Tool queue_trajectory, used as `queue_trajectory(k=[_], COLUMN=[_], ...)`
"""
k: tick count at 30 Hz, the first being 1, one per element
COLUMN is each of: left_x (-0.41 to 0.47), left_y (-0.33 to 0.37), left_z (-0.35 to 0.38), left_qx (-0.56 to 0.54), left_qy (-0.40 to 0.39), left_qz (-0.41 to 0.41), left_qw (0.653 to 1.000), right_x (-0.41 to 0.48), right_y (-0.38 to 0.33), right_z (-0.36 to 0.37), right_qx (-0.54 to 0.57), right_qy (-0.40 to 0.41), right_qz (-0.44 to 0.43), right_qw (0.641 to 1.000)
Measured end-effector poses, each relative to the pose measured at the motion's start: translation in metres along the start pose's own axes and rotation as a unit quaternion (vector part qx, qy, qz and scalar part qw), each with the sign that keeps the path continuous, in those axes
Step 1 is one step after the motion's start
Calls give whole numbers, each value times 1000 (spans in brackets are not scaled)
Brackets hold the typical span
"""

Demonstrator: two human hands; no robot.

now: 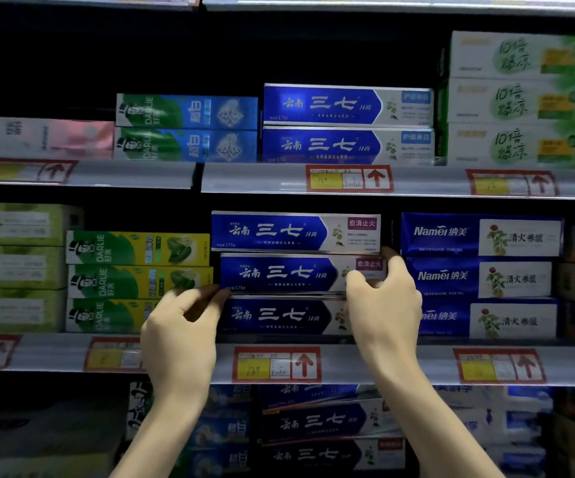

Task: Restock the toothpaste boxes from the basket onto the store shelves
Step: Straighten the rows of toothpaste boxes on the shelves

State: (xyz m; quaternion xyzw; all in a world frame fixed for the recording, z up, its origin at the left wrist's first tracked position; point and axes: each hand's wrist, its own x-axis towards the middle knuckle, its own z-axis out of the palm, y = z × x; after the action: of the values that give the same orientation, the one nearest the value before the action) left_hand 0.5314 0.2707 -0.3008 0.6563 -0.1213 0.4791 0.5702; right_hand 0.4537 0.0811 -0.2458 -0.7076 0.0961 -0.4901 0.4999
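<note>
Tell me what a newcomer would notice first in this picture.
The left hand and right hand grip the ends of the middle blue toothpaste box in a stack of three, centre of the middle shelf. Red-framed price tags with arrows line the shelf edges.

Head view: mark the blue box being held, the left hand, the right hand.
held blue box (286, 273): head view, centre of its front face.
left hand (179, 339): head view, back of the hand.
right hand (386, 312): head view, back of the hand.

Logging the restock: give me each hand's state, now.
Left hand: pinches the left end of the middle blue rectangular cardboard toothpaste box.
Right hand: grips that box's right end.
</note>
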Motion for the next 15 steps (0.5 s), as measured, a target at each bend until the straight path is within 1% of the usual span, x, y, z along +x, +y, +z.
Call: queue_trajectory(k=[3, 5, 8, 11, 15], left_x=[-1, -2, -3, -2, -1], left_y=[-2, -3, -5, -8, -8], left_z=[2, 3, 3, 1, 0], left_qx=[-8, -3, 24, 60, 85], left_qy=[11, 18, 18, 16, 17], left_qz=[0, 7, 26, 43, 61], left_qw=[1000, 1000, 999, 997, 994], right_x=[-2, -2, 1, 2, 4], right_y=[1, 1, 2, 3, 4], right_z=[2, -1, -7, -10, -12], right_qx=[-22, -79, -185, -271, -322], right_qy=[-6, -6, -10, -35, -31], right_qz=[-14, -31, -55, -70, -85], right_qw=[1000, 996, 981, 959, 943])
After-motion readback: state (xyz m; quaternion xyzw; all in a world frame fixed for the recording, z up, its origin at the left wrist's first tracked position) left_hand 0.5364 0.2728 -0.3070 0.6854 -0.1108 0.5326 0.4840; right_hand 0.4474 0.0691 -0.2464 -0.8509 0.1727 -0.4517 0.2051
